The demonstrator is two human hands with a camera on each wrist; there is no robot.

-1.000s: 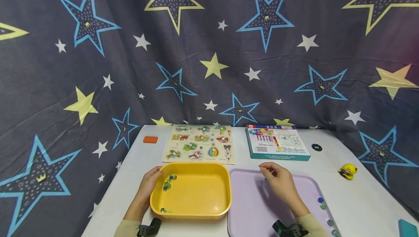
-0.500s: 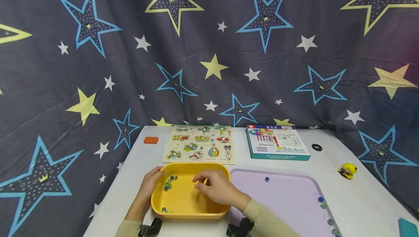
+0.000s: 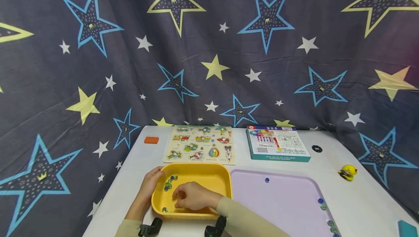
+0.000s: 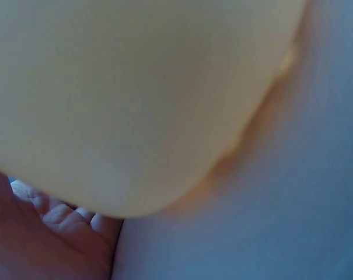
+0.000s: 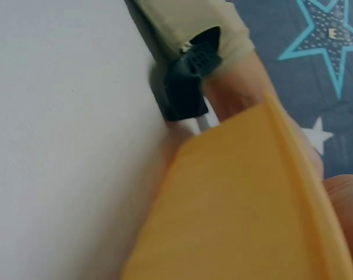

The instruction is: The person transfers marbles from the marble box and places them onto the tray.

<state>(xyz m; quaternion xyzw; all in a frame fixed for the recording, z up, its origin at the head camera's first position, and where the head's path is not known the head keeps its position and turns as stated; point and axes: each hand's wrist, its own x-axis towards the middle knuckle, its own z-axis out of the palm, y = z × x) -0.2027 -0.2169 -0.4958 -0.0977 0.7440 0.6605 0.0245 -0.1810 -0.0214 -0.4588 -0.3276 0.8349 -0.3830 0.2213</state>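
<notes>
In the head view, my left hand [image 3: 148, 188] grips the left side of a yellow tray [image 3: 226, 179], thumb by the rim. The left wrist view shows that palm [image 4: 65, 233] against the tray's outside wall. My right hand [image 3: 194, 196] is low over the yellow tray's inside with curled fingers; whether a marble is between them is hidden. Left of it, several glass marbles [image 3: 168, 184] lie along the tray's left side, and more marbles [image 3: 164, 210] sit in the near left corner. The right wrist view has mostly the tray's wall [image 5: 223, 204], blurred.
A purple tray [image 3: 278, 200] adjoins on the right, with a blue marble [image 3: 267, 180] near its far edge and several at its right edge. Behind stand a picture puzzle board [image 3: 199, 144], a flat box [image 3: 278, 144] and an orange block [image 3: 151, 140]. A yellow toy [image 3: 347, 172] sits right.
My right hand has moved left from above the purple tray into the yellow tray and lowered toward its left part. The left hand keeps its place on the yellow tray.
</notes>
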